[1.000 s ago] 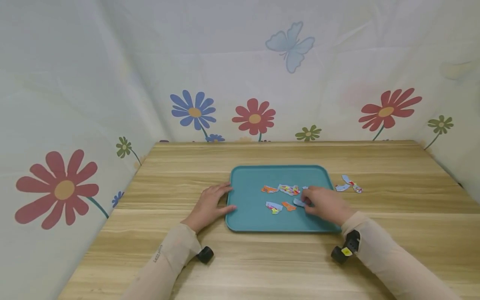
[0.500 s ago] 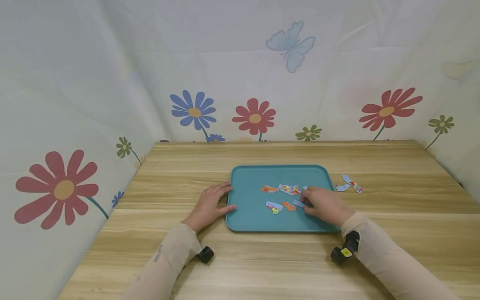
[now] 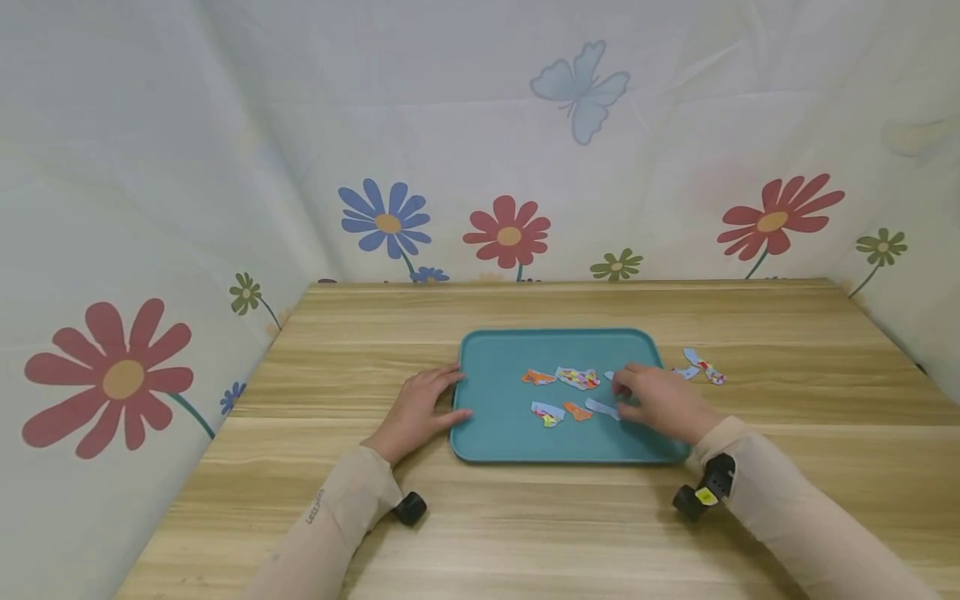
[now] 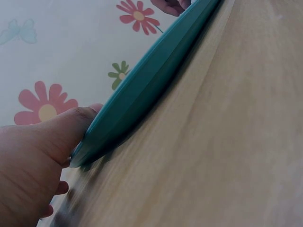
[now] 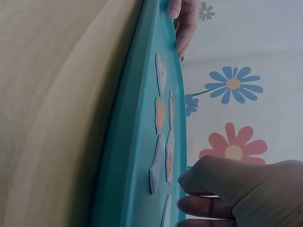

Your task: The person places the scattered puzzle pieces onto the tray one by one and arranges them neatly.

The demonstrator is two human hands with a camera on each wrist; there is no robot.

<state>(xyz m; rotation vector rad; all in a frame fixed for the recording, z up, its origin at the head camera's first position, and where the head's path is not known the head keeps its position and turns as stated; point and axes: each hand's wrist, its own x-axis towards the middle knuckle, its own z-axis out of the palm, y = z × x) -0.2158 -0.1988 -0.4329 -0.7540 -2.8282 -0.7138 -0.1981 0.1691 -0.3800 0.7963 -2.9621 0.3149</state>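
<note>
Several torn, colourful paper scraps [image 3: 577,379] lie on the teal tray [image 3: 495,433]; the right hand [image 3: 660,402] hovers loosely curled over them, and the flat left hand [image 3: 420,408] presses the tray's left rim.

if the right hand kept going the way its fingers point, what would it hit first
Probably the multicoloured paper scrap on the tray. The right hand points left across it; a pale scrap sits at its fingertips already, though depth is unclear.

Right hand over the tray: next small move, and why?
Probably reach right, past the tray's rim, for the loose scraps on the table. The right hand hovers over the teal tray, holding nothing as far as the views show. Five paper pieces lie inside. The left hand steadies the tray's left edge.
</note>
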